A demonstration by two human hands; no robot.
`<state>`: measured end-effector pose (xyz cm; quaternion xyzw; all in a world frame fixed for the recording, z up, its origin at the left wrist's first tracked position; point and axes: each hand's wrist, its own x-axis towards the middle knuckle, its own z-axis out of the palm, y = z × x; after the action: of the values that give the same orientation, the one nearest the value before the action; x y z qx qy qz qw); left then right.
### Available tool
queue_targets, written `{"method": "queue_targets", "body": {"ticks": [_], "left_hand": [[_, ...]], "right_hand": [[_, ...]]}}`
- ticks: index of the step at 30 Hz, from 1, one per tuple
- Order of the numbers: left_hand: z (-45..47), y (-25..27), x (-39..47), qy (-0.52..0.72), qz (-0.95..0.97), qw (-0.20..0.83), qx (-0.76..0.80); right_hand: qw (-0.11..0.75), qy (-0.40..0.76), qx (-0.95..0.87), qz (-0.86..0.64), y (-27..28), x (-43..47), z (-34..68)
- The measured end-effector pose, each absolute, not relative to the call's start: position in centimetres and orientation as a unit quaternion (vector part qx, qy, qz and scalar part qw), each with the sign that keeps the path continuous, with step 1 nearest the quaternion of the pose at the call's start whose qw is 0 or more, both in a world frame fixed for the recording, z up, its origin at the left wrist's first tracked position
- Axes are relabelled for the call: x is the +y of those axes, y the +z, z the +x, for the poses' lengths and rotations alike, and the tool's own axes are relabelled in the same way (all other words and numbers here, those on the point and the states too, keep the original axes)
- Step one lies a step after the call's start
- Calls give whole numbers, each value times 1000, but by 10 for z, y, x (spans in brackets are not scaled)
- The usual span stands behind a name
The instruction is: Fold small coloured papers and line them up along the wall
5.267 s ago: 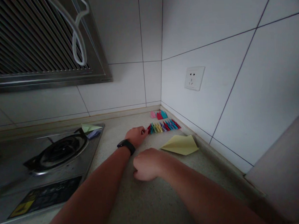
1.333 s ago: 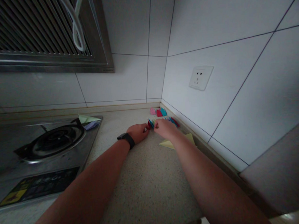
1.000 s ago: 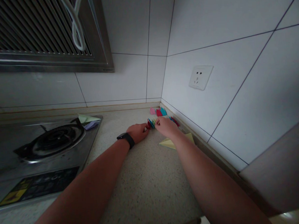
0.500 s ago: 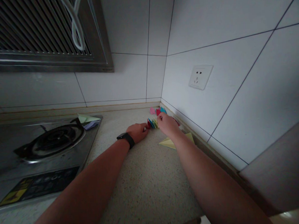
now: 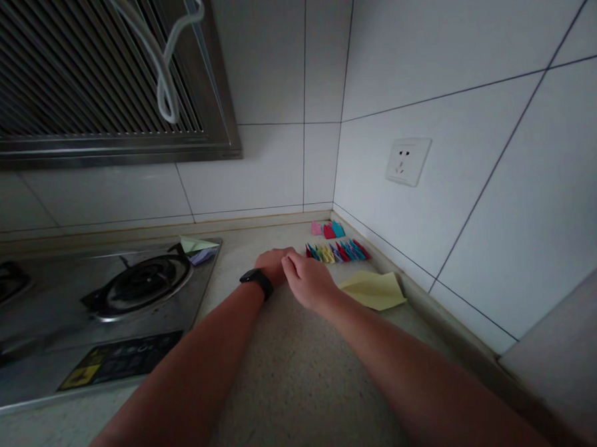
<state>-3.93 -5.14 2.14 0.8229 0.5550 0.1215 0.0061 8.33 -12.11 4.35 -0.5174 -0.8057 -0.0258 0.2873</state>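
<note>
Hands and folded paper at a tiled corner, read from left to right. The left hand [image 5: 271, 265], wearing a black wristwatch [image 5: 257, 281], lies just left of a row of small, pointed, multicoloured folded-paper pieces [image 5: 341, 251] on a speckled pale stone countertop [image 5: 297, 383]; its fingertips are partly hidden, so whether they pinch anything cannot be told. The right hand [image 5: 309, 281], over the row half a second ago, has drawn back against the left, fingers curled, any contents hidden. The row is thereby uncovered along its length, suggesting that the right hand's handling of its middle has stopped for now. The creased pale-yellow paper sheet [image 5: 379, 291], in front, also shows more fully. Writing: the black-and-yellow printed label [image 5: 118, 361] on the stainless-steel gas hob [image 5: 43, 317] is too blurred to read, and no brand is legible on the slatted steel range hood [image 5: 221, 87] or the white plastic wall socket [image 5: 408, 162]
</note>
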Motion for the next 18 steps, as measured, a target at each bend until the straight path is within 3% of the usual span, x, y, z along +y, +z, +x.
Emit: {"method": "queue_targets", "body": {"ticks": [9,18], "left_hand": [[-128,56,-59,80,778,-140,607],[-251,43,-58,12,686,-140,714]], "right_hand": [[260,-27,-815,-518,39,-117,84],[235,-5,-828,-509,31,-113,81]]}}
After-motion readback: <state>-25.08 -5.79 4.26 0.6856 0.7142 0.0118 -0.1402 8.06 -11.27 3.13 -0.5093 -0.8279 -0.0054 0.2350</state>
